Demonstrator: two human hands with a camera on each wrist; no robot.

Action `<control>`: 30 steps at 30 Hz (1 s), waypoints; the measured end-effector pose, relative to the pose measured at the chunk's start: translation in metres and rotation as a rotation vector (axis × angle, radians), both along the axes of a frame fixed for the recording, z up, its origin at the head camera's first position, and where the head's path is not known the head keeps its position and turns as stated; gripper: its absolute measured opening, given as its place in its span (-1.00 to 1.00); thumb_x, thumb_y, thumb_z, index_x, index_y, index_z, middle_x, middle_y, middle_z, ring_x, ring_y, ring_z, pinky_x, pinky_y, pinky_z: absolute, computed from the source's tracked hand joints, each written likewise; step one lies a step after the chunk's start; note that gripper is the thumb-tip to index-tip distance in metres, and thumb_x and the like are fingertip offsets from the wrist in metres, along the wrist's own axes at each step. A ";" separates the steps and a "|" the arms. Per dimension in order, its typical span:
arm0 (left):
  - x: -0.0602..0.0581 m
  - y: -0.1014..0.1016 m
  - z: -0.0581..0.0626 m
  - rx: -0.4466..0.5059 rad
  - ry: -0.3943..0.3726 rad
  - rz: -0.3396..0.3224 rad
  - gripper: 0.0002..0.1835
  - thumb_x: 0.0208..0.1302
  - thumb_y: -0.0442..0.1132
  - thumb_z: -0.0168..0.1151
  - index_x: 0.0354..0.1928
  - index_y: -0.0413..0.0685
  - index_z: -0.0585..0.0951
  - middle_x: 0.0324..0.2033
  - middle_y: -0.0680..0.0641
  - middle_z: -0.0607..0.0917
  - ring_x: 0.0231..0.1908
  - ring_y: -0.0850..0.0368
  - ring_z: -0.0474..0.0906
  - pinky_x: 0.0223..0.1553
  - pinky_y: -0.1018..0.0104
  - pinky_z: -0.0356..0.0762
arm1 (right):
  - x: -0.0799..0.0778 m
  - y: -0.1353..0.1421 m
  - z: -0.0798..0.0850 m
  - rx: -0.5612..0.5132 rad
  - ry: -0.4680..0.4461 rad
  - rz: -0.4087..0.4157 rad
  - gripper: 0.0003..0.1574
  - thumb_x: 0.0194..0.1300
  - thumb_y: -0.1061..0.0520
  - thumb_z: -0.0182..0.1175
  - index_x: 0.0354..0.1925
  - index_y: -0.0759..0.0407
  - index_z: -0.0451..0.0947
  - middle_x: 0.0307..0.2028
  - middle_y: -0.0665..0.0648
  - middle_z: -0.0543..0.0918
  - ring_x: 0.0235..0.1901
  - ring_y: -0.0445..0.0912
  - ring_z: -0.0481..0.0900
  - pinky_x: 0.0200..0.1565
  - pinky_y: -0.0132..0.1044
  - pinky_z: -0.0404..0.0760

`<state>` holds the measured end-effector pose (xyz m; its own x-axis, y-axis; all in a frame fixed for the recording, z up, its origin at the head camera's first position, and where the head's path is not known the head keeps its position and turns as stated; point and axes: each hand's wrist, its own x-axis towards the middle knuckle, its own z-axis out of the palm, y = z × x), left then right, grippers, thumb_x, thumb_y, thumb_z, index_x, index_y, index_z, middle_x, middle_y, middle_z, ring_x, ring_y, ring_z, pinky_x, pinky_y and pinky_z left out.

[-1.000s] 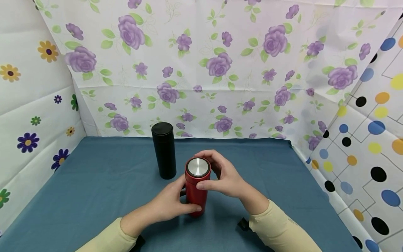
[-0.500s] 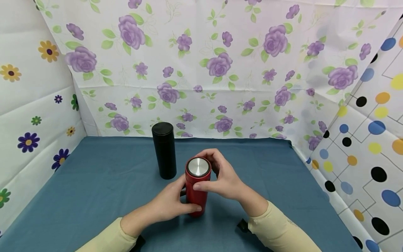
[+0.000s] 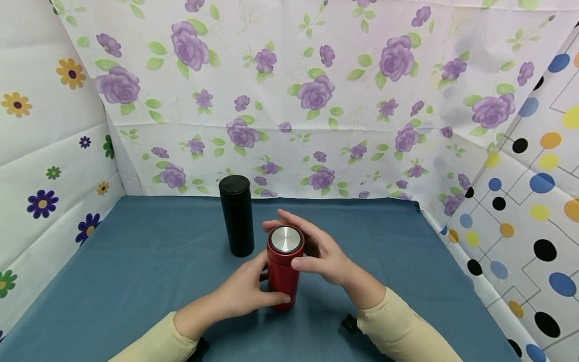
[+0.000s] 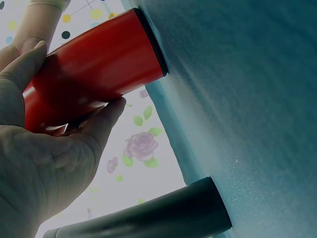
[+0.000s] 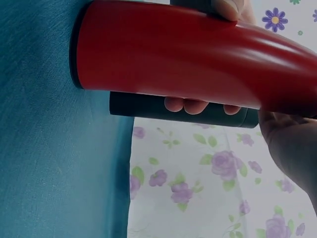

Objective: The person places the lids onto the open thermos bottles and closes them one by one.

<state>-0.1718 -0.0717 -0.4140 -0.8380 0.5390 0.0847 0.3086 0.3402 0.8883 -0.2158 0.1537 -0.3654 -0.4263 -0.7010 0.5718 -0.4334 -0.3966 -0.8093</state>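
Observation:
A red thermos flask with a silver-topped lid stands upright on the blue cloth. My left hand grips its body, thumb across the front; in the left wrist view the thumb and fingers sit on opposite sides of the red wall. Around the lid is my right hand, its thumb at the right front and its fingers stretched out loosely behind the top. The right wrist view shows left fingertips showing past the flask's edge; the right hand's fingers are mostly hidden there.
A black thermos flask stands upright behind and to the left of the red one. Blue cloth covers the table. Patterned sheets hang at the back and both sides. Small black straps show at both sleeves.
My right hand has loosened around the lid: its thumb has moved right and its fingers have straightened out behind the top. The left hand and both flasks stay in place.

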 end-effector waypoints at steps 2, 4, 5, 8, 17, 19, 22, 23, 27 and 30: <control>0.000 0.000 -0.001 -0.001 0.008 0.001 -0.18 0.14 0.06 0.57 0.37 0.45 0.31 0.20 0.26 0.55 0.23 0.22 0.48 0.27 -0.13 0.50 | -0.002 0.000 0.000 -0.025 -0.007 0.056 0.01 0.53 0.03 0.15 0.58 0.41 -0.18 0.47 0.50 0.19 0.45 0.33 0.22 0.34 0.12 0.43; -0.001 0.001 -0.001 -0.002 0.016 0.001 -0.20 0.14 0.06 0.57 0.36 0.44 0.32 0.19 0.26 0.55 0.22 0.22 0.49 0.26 -0.13 0.50 | -0.003 0.000 0.000 -0.036 -0.012 0.087 0.00 0.53 0.04 0.13 0.57 0.44 -0.19 0.47 0.54 0.17 0.45 0.32 0.22 0.34 0.14 0.43; -0.001 0.001 -0.002 -0.004 0.016 0.002 -0.20 0.14 0.06 0.57 0.36 0.44 0.33 0.19 0.26 0.56 0.22 0.22 0.49 0.26 -0.13 0.50 | -0.003 0.001 0.000 -0.036 -0.017 0.092 -0.02 0.53 0.05 0.13 0.57 0.45 -0.17 0.46 0.54 0.18 0.45 0.31 0.23 0.34 0.14 0.43; -0.001 0.001 -0.002 -0.008 0.014 0.005 -0.22 0.14 0.07 0.56 0.35 0.43 0.33 0.18 0.27 0.56 0.21 0.23 0.49 0.26 -0.12 0.51 | -0.003 0.001 0.001 -0.023 -0.034 0.065 -0.06 0.50 0.09 0.15 0.55 0.45 -0.08 0.43 0.51 0.27 0.40 0.27 0.34 0.31 0.14 0.47; -0.001 0.000 0.000 -0.005 -0.006 0.002 -0.16 0.14 0.06 0.57 0.39 0.42 0.29 0.21 0.25 0.54 0.22 0.21 0.49 0.26 -0.14 0.51 | -0.002 0.004 0.001 0.019 -0.042 -0.062 -0.15 0.42 0.10 0.29 0.47 0.43 0.19 0.30 0.43 0.48 0.25 0.20 0.50 0.24 0.06 0.56; -0.001 0.001 0.000 -0.003 -0.008 0.000 -0.15 0.13 0.05 0.58 0.40 0.44 0.28 0.21 0.26 0.54 0.23 0.22 0.49 0.26 -0.13 0.50 | 0.000 0.006 0.000 0.037 -0.055 -0.101 -0.17 0.38 0.09 0.33 0.45 0.36 0.25 0.27 0.39 0.51 0.21 0.17 0.53 0.21 0.03 0.59; -0.001 0.001 0.001 -0.001 -0.009 -0.002 -0.14 0.12 0.06 0.59 0.39 0.46 0.29 0.21 0.27 0.54 0.22 0.24 0.49 0.26 -0.11 0.51 | 0.001 0.007 0.000 0.061 -0.080 -0.154 -0.19 0.33 0.09 0.39 0.42 0.28 0.31 0.23 0.34 0.55 0.14 0.15 0.56 0.16 0.00 0.62; -0.001 0.001 0.001 0.000 -0.010 0.000 -0.15 0.11 0.05 0.59 0.38 0.47 0.29 0.21 0.28 0.54 0.22 0.25 0.49 0.26 -0.11 0.51 | 0.002 0.007 0.000 0.067 -0.085 -0.169 -0.19 0.32 0.08 0.41 0.41 0.26 0.33 0.21 0.33 0.56 0.13 0.15 0.57 0.14 -0.01 0.63; -0.001 0.001 0.001 0.002 -0.010 -0.001 -0.16 0.11 0.05 0.59 0.38 0.47 0.30 0.22 0.29 0.53 0.22 0.26 0.49 0.26 -0.11 0.51 | 0.003 0.007 0.001 0.076 -0.079 -0.205 -0.19 0.28 0.09 0.45 0.37 0.23 0.34 0.17 0.31 0.57 0.09 0.17 0.57 0.12 0.01 0.63; -0.001 0.000 0.001 0.001 -0.012 -0.001 -0.16 0.12 0.04 0.59 0.37 0.46 0.30 0.22 0.29 0.53 0.22 0.26 0.48 0.27 -0.11 0.50 | 0.003 0.005 0.001 0.076 -0.060 -0.230 -0.20 0.26 0.09 0.47 0.35 0.21 0.35 0.16 0.30 0.57 0.08 0.18 0.57 0.13 0.02 0.62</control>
<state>-0.1728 -0.0714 -0.4132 -0.8387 0.5395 0.0751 0.2981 0.3393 0.8922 -0.2125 0.1590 -0.3641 -0.6108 -0.6218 0.4901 -0.4556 -0.2302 -0.8599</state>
